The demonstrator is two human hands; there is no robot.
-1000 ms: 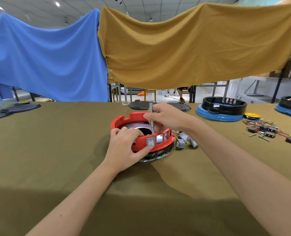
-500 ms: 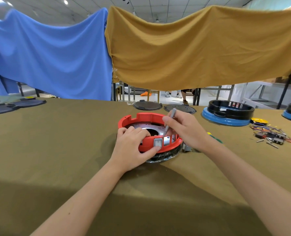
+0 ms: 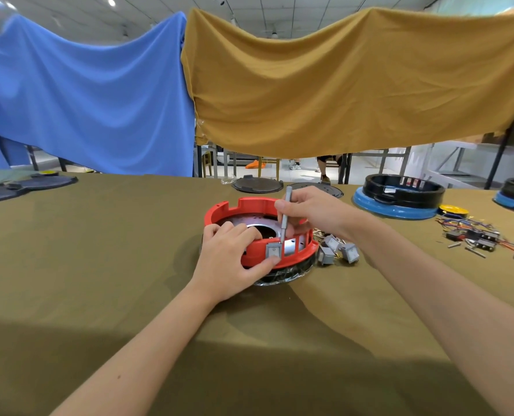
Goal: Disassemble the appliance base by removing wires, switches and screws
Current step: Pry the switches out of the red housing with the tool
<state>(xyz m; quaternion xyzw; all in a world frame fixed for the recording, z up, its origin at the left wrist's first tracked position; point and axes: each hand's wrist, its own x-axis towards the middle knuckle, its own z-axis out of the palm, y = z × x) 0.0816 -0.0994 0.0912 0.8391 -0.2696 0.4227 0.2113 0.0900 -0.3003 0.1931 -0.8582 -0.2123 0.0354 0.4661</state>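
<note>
Moved: right hand [image 3: 316,213] has swung its thin grey tool [image 3: 285,217] from a slant to nearly upright, tip now behind the fitted switch.
Table [image 3: 99,250]: one, under an olive cloth.
Bases: one red appliance base [image 3: 257,232] at table centre; two black-and-blue ones [image 3: 400,199] far right.
Left hand [image 3: 233,259]: fingers curled over the red rim, thumb pressing one grey switch [image 3: 273,251] in its slot.
Right hand: pinching the tool.
Loose switches [image 3: 338,250]: three grey, just right of the red base.
Wire pile [image 3: 478,232]: one, well apart.
</note>
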